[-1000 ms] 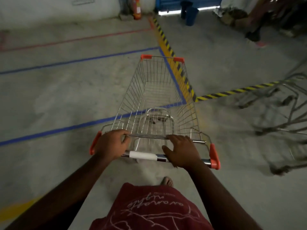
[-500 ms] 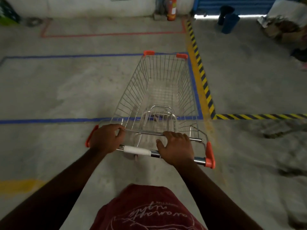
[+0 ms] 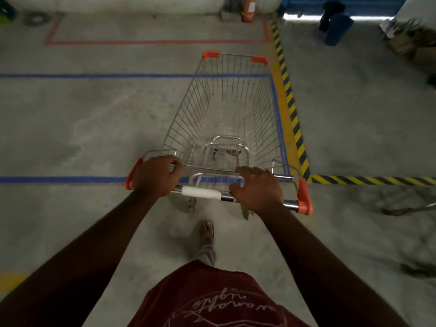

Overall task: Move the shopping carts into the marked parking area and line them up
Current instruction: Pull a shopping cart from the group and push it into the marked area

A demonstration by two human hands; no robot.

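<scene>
While both hands sit on the handle bar, the scene reads as follows.
Shopping cart: an empty wire shopping cart [image 3: 226,119] with orange corner caps stands in the middle of the frame, nose pointing toward the top.
Handle bar: the chrome handle bar [image 3: 203,192] with a white sleeve runs across the cart's near end.
Left hand: the left hand [image 3: 157,177] has its fingers curled round the bar near the left orange end.
Right hand: the right hand [image 3: 258,188] lies over the bar right of the sleeve, fingers bent forward; whether they close under it I cannot tell.
Blue tape box: the basket lies inside the blue tape box [image 3: 99,76], along its right edge; the handle end is at the near blue line.
Hazard stripe: a yellow-black hazard stripe [image 3: 291,107] runs just right of the cart.
Background: a red fire extinguisher [image 3: 247,8] stands at upper centre.
</scene>
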